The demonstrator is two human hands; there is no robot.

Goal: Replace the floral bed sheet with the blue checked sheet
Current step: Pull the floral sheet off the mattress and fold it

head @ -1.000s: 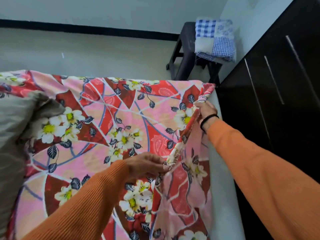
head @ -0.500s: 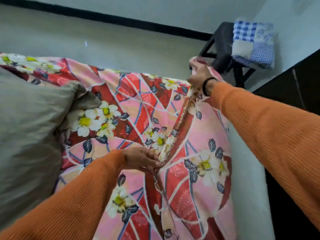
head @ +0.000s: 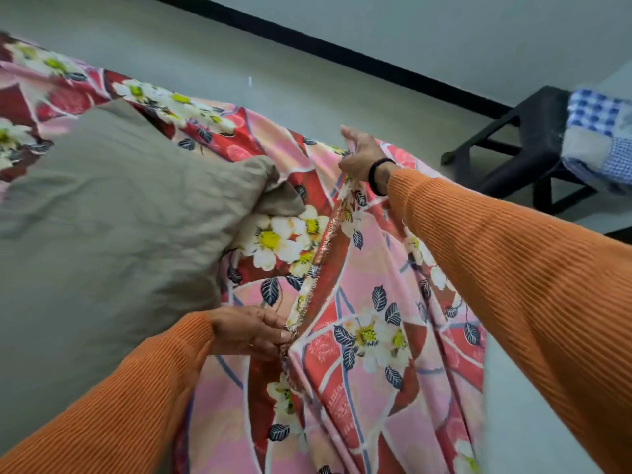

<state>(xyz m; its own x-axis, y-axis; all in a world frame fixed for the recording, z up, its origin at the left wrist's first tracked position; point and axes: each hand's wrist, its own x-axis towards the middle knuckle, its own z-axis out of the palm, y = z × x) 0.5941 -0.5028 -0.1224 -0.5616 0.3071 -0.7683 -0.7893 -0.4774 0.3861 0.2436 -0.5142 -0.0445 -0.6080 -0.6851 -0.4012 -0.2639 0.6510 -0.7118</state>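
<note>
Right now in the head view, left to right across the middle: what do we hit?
Grey pillow → left hand pinching the floral sheet edge → right hand holding that edge further along → black stool → folded blue checked sheet.

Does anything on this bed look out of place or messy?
Only the floral sheet: its edge is folded back over the bed, pinched by the left hand and right hand. The pillow lies on the sheet. Nothing looks damaged.
</note>
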